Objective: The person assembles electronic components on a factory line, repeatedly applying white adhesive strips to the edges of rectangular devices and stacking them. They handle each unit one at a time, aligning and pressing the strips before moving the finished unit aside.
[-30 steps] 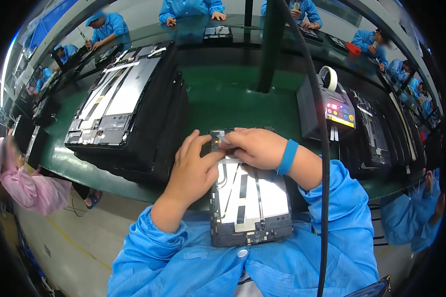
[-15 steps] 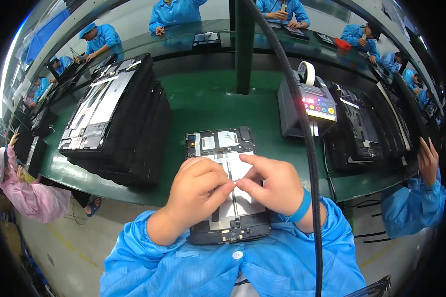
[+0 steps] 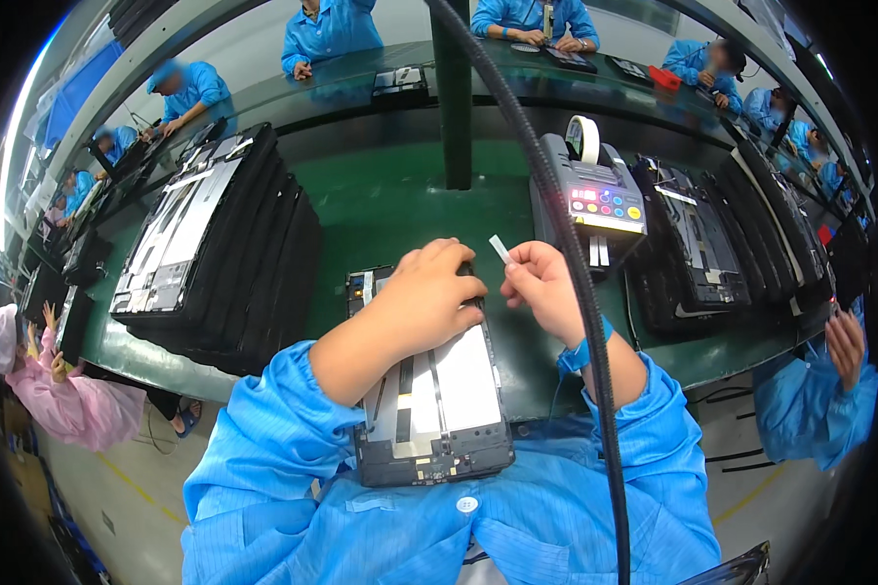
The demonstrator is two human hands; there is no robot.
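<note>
An opened tablet, its silver battery and black frame showing, lies on the green table in front of me. My left hand rests across its upper part, fingers spread and tips at the right edge, hiding the components beneath. Right of the tablet, my right hand is raised with thumb and fingers pinched. Between them is a short whitish strip of tape, its free end pointing up and left. Beyond this hand stands a grey tape dispenser with a white tape roll on top and whitish strips at its front.
A tall stack of opened tablets in black trays stands left; more stacked tablets stand right of the dispenser. A black cable hangs across my view. A green post rises behind. Several people in blue work along the far bench.
My hands, together over the tablet before, have parted. The left has moved up onto the tablet's upper part; the right has moved right and up, with the tape strip now visible.
</note>
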